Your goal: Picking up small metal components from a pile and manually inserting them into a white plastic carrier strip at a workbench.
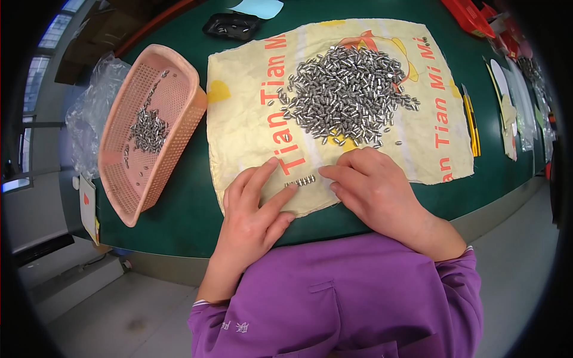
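Observation:
Between my two hands, a short row of small silvery metal cylinders [304, 181] lies on a pale yellow printed cloth [239, 131]. My left hand [253, 209] rests on the cloth at the row's left end, its fingers spread and the index fingertip touching the row. At the right end, my right hand [376, 182] has its index finger stretched toward the row and its thumb just below; the other fingers are curled under. I see nothing held in either hand. Beyond them, a large heap of the same metal cylinders [346, 89] covers the cloth's upper middle.
A pink perforated basket [191, 113] at the left holds more metal pieces. Behind it lies clear plastic film [89, 107]. A black tray [230, 27] stands at the back, a yellow utility knife [471, 125] right of the cloth, and a red bin [468, 18] at the far right corner.

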Tool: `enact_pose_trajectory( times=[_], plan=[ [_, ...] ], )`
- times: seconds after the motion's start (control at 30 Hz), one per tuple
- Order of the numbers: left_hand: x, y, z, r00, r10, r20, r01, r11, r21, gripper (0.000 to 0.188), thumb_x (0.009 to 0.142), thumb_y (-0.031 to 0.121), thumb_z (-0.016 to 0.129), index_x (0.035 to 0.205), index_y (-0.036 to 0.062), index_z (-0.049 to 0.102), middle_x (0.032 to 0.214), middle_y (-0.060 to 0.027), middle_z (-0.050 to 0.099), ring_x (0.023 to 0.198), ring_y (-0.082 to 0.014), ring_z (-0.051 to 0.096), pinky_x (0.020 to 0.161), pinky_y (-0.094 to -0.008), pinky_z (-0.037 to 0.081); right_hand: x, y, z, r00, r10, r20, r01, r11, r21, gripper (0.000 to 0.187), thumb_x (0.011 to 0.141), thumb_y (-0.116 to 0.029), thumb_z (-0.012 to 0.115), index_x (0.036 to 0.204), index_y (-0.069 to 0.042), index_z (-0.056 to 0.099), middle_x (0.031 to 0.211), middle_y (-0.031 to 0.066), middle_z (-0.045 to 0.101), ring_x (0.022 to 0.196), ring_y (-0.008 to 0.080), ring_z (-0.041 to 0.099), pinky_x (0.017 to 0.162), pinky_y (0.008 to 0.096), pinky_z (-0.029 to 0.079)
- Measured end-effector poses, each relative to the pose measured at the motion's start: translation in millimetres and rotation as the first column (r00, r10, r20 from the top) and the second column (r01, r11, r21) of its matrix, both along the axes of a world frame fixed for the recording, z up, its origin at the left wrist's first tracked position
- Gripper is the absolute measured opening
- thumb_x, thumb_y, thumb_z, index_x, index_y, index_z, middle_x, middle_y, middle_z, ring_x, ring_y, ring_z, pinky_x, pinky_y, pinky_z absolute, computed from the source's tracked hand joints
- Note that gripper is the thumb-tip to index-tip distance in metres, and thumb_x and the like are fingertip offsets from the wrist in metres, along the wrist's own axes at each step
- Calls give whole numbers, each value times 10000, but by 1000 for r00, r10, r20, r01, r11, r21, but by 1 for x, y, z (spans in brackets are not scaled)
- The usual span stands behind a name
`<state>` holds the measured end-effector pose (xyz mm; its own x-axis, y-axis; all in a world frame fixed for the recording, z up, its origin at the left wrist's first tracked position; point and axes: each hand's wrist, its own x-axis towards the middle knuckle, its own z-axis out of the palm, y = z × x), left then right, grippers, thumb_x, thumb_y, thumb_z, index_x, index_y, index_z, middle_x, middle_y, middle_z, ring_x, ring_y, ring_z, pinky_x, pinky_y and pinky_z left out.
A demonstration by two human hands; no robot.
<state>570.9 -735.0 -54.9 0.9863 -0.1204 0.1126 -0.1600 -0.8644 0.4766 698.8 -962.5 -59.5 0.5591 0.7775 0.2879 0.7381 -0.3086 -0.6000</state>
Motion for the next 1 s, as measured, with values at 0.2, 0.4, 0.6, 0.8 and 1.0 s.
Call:
enact_pose_trajectory(
  times=[0.2,0.4,0.6,0.8,1.0],
  plan=[
    [-1,4,-5,985,141,99,-134,988,-74,324,786,99,790,1104,58,742,1469,-150,535,1283,-379,509,1054,-461,413,0,0,-1,1000,-5,-5,5,1000,3,332,779,-30,730,1109,-58,704,962,74,598,884,282,605,767,407,502],
    [-3,6,-7,987,134,90,-129,990,-63,258,791,79,780,1049,87,767,1442,-145,554,1280,-374,515,1051,-459,414,0,1,-1,1000,-1,-4,1,1000,-1,328,782,-28,732,1107,-60,707,964,69,603,890,281,609,770,407,503],
    [0,3,-8,990,126,68,-121,990,-78,270,792,91,785,1061,100,771,1448,-142,554,1288,-376,511,1056,-461,410,0,1,-3,1000,-7,-21,7,1000,6,309,797,-32,734,1103,-59,715,962,70,609,878,282,611,765,409,503],
    [3,2,-5,983,171,61,-164,980,-111,253,794,85,795,1044,74,758,1391,-135,579,1242,-352,536,1013,-445,450,0,2,-2,999,-21,-34,21,1000,-2,276,822,-43,735,1097,-58,721,968,81,634,891,293,628,783,419,514],
    [17,-8,0,963,266,-35,-264,920,-290,243,794,63,816,1026,42,747,1260,-116,613,1111,-308,563,915,-410,506,1,9,1,991,-25,-128,25,1000,-4,257,833,-67,737,1090,-50,718,955,102,665,882,311,654,776,424,531]
  ],
)
